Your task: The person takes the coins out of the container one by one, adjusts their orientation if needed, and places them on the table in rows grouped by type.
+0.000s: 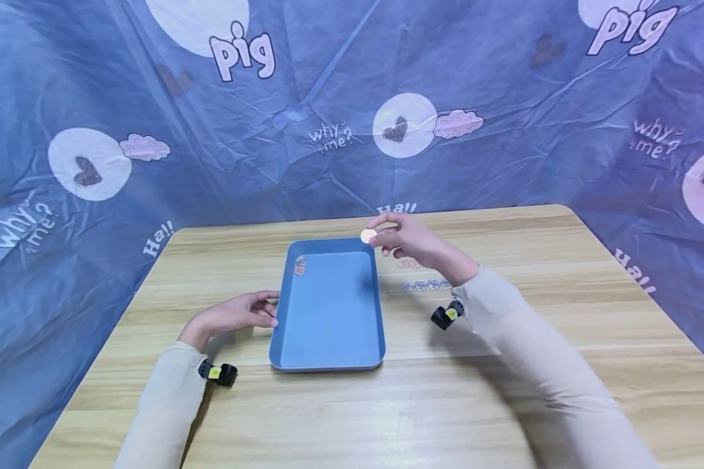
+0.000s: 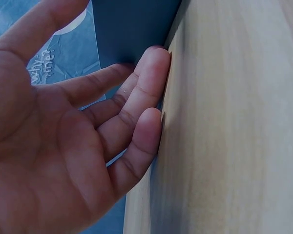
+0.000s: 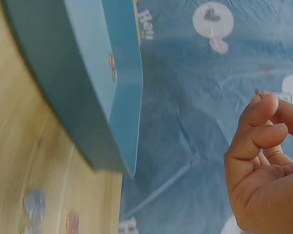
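Observation:
A blue rectangular tray (image 1: 334, 366) lies on the wooden table. At its left side my left hand (image 1: 243, 312) rests with relaxed fingers against the outer wall, fingertips low near the tabletop in the left wrist view. Over the tray's far right corner, my right hand (image 1: 407, 238) pinches a coin (image 1: 368, 236) between thumb and fingertips; it looks bright and round from the head, edge-on in the right wrist view. Inside the tray, toward the far left, sit a silver coin (image 1: 301, 260) and a copper coin (image 1: 300, 270) close together.
Right of the tray, a row of several silver coins (image 1: 421, 285) lies on the table (image 1: 446, 417). Behind it are copper coins (image 1: 403, 264), partly hidden by the right hand and wrist. A blue printed cloth (image 1: 328, 176) hangs behind the table.

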Demonstrator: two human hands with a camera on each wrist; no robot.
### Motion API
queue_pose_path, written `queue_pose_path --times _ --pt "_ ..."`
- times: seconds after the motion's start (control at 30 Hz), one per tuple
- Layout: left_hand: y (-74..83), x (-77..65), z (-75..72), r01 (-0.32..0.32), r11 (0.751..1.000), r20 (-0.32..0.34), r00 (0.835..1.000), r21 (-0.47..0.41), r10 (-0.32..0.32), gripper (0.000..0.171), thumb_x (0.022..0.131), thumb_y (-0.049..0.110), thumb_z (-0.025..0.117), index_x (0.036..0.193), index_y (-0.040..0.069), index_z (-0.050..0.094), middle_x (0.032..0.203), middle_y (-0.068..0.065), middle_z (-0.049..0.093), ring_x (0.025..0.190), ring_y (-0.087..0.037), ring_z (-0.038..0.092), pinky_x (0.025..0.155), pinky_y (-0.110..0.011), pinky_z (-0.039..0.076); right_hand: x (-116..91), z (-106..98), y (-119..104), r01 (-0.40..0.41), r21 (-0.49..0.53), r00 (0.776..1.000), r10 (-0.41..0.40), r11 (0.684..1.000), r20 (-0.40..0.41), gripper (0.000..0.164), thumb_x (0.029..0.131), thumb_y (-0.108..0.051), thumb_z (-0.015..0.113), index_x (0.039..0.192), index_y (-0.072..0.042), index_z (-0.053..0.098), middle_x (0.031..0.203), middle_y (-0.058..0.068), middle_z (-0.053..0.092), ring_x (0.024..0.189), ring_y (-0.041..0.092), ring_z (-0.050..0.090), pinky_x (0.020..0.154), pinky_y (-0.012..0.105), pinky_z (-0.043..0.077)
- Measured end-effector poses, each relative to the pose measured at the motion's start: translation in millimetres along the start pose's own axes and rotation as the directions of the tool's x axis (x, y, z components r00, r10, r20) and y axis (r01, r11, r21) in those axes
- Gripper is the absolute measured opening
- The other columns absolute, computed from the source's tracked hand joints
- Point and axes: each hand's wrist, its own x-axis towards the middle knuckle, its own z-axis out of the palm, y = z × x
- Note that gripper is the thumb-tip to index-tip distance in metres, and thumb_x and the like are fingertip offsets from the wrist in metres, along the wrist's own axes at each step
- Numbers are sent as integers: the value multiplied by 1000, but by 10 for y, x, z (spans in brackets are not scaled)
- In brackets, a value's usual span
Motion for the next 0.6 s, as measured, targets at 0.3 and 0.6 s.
queue_pose_path --times 0.3,0.6 --pt "-8 -13 -9 -7 1000 10 1000 -16 7 79 91 16 67 148 -12 20 110 -14 58 96 -13 58 85 -17 48 -203 -439 196 -39 -36 997 36 999 -70 29 93 -7 59 121 -7 49 76 -8 62 64 7 52 53 20 38" --pt "-17 -17 -1 -15 1000 21 1000 -20 15 79 91 17 66 148 -12 19 110 -14 58 95 -12 59 85 -18 48 -388 -774 397 -81 -16 991 79 997 -104 27 94 -12 59 119 -10 49 81 -10 63 67 4 53 53 17 37"
